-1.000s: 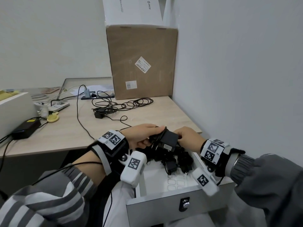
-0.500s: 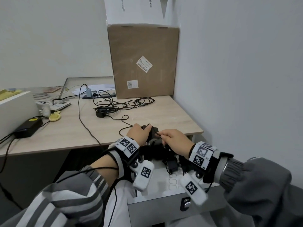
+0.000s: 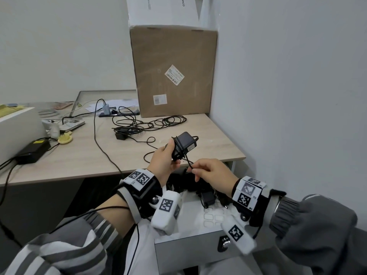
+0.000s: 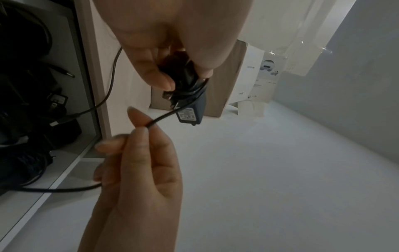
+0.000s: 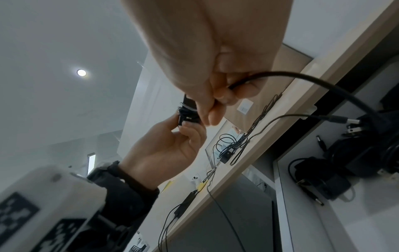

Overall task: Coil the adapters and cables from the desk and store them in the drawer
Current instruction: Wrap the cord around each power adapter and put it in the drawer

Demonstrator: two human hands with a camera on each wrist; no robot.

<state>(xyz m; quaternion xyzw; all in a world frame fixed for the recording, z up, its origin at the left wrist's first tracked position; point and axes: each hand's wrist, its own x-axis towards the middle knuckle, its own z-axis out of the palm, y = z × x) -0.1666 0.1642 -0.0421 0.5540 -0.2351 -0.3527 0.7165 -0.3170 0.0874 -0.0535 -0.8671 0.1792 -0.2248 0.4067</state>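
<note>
Head view: black adapter (image 3: 183,146) held above the front right part of the desk (image 3: 79,155), over the open drawer (image 3: 190,231). Several turns of its cable (image 3: 188,164) are wound round the body; a label faces right on one end. Left hand (image 3: 163,165) grips the adapter's lower end, fingers and thumb curled round it. Right hand (image 3: 213,174) sits just below and to the right, thumb and forefinger pinching the loose stretch of cable; remaining fingers curled in.

Left wrist view: adapter (image 4: 190,102) hangs label-down from the left hand's fingertips (image 4: 159,80); cable (image 4: 159,119) runs from the windings to the right hand's pinch (image 4: 138,153), then on out of the fist, down toward the drawer.

Right wrist view: cable (image 5: 302,80) leaves the right hand (image 5: 215,76) and arcs toward the drawer side; left hand (image 5: 168,148) clamps the wound adapter (image 5: 186,114) beyond it.

Drawer interior holds several black adapters (image 3: 206,197) with bundled leads, piled at the back; white base is visible in front of them. A lock (image 3: 224,243) is on the drawer front.

On the desk behind: loose black cable loops (image 3: 158,124) with a small black plug block (image 3: 121,135), a large cardboard box (image 3: 172,70) against the wall, a black power brick (image 3: 33,150) at left, and a yellow item (image 3: 64,138) near it.
</note>
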